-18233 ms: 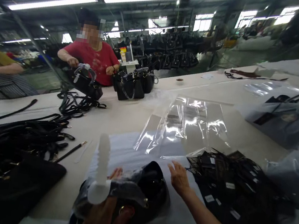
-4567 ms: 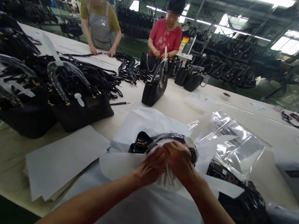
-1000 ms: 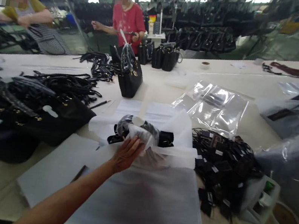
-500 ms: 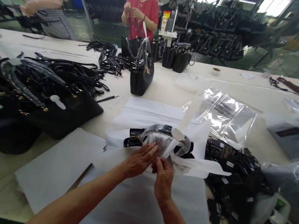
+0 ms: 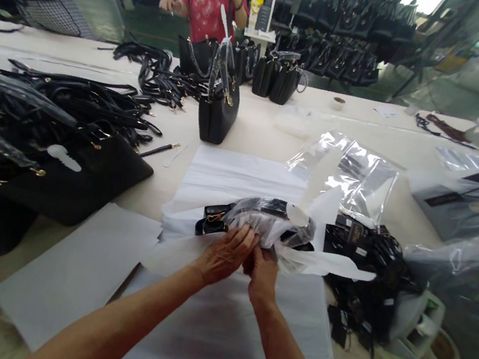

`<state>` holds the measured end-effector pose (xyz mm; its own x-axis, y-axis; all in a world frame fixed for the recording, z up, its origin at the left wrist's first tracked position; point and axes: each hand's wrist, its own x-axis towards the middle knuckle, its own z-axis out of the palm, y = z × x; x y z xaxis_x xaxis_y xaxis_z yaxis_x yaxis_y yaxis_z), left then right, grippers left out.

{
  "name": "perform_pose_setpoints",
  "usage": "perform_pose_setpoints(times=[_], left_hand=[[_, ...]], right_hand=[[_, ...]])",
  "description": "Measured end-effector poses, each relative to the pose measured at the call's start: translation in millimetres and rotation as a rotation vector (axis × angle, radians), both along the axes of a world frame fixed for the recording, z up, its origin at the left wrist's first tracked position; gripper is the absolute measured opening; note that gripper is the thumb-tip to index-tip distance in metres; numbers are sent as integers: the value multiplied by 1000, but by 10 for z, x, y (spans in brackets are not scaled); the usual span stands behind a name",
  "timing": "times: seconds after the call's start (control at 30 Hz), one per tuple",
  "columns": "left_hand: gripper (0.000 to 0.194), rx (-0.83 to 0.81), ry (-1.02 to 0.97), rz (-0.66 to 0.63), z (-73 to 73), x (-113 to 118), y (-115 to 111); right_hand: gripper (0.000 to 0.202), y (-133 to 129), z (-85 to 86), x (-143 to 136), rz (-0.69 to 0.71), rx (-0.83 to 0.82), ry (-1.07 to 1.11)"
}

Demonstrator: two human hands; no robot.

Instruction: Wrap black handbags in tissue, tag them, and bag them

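Both hands now meet at the near edge of the black handbag (image 5: 255, 222), which lies on its side on a stack of white tissue sheets (image 5: 239, 179) in the middle of the tabletop (image 5: 276, 127), its handle wrapped in clear film. A second ago only the left hand (image 5: 224, 256) pressed on the bag while the right hung below the table edge; half a second ago the right hand (image 5: 262, 275) had come up beside it. The left grip is half closed, fingers curled over the film-wrapped part; the right grip looks pinched on tissue or film just under the bag, though what exactly it holds cannot be told. This suggests the wrapping has gone from steadying to two-handed work. A pile of black tags (image 5: 366, 268) lies just right of the bag, clear plastic bags (image 5: 350, 173) beyond
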<state>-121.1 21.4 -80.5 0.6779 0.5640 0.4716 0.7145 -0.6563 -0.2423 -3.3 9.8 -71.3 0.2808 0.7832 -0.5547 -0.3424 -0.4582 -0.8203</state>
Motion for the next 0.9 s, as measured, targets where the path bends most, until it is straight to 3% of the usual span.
perform_pose_setpoints(times=[0.13,0.27,0.53,0.7,0.9], left_hand=[[44,36,45,6,-30,8,-12],[44,40,83,0,-39,-17,-35],[45,78,54,-34,4,-30,-16],[46,32,66,-23,-30,-29,-17],[43,23,-1,-39,-11,-14,3]], right_hand=[[33,-66,99,63,19,-126,314],[33,-107,100,71,-46,-173,354],[21,-118,5,-18,-40,-65,133],[30,-120,-64,-59,-68,-91,87],[42,-171,-424,-13,32,-104,-368]])
